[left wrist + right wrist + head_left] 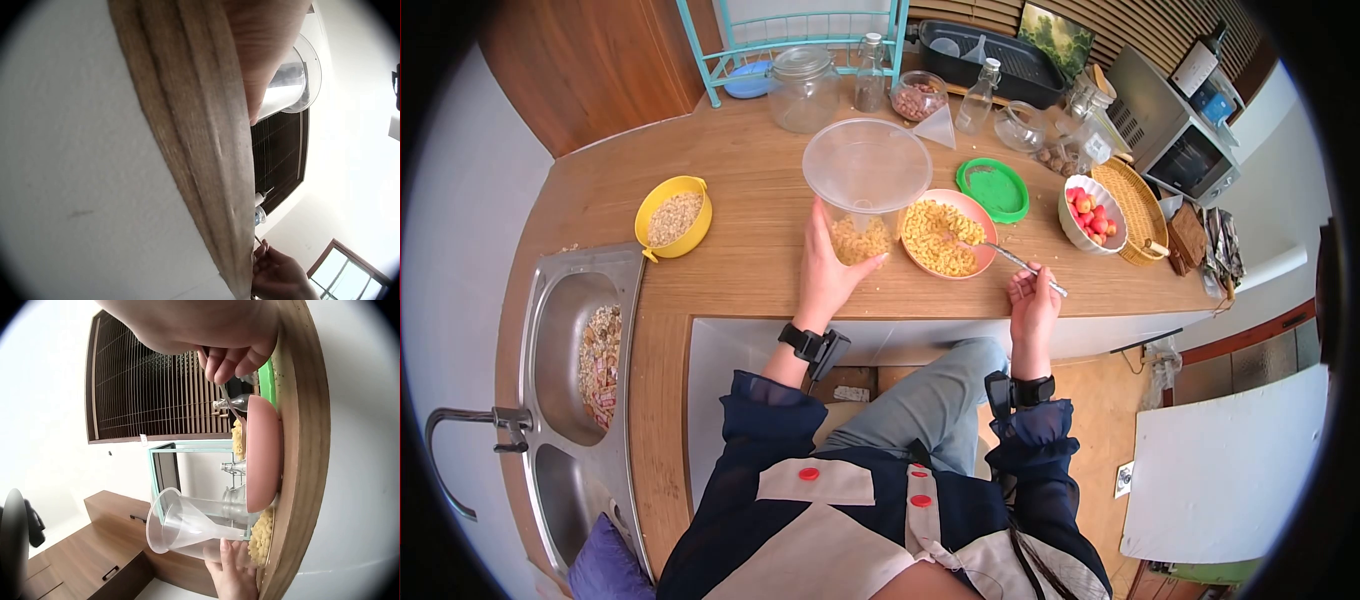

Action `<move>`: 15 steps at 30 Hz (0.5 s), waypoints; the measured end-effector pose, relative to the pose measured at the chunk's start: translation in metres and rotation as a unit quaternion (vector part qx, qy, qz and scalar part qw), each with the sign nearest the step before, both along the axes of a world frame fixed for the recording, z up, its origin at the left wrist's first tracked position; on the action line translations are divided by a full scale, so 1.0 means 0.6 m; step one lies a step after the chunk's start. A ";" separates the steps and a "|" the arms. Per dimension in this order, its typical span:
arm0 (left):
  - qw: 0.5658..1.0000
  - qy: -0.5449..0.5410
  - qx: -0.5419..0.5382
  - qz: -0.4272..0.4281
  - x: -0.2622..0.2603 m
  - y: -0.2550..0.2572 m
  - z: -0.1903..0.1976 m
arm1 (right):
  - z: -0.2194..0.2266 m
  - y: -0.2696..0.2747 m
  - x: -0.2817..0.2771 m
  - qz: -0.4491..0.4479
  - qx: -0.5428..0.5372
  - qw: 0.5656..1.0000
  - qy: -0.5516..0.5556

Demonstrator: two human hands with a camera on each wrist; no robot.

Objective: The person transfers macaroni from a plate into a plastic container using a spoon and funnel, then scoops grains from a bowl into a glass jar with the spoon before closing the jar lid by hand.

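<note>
Pasta (936, 232) partly hides the spoon (1012, 257) (right grip (1033, 303) pinching it, left grip (827, 272) curled round the jar (859, 238)).

Bright, diffuse light; dark, fisheye-curved edges; overexposed whites in both wrist views.

Adds up to three funnels (867, 165) (937, 127) (975, 50), two swing-top bottles (869, 80) (977, 103), two sink basins (560, 330) (560, 490), one faucet (475, 412), one spoon (1025, 265), one yellow bowl (690, 240), one pink bowl (262, 453), one fluted white bowl (1072, 225), one green lid (995, 190), one wicker tray (1135, 215), one microwave (1180, 150).
</note>
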State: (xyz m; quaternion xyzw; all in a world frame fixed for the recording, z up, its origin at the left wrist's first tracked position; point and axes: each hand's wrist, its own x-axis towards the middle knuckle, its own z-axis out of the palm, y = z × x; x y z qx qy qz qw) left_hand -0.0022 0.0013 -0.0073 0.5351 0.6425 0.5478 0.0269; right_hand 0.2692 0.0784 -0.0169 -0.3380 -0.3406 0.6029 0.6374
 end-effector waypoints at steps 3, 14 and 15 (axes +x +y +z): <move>1.000 -0.006 0.001 0.000 0.001 0.000 0.001 | 0.006 0.000 -0.002 -0.011 -0.003 1.000 -0.006; 1.000 -0.001 0.002 -0.001 0.000 0.001 0.001 | 0.109 0.036 -0.009 0.017 0.066 0.998 -0.001; 1.000 -0.003 -0.001 -0.002 0.000 0.001 0.001 | 0.127 0.039 -0.013 0.026 0.086 0.996 0.002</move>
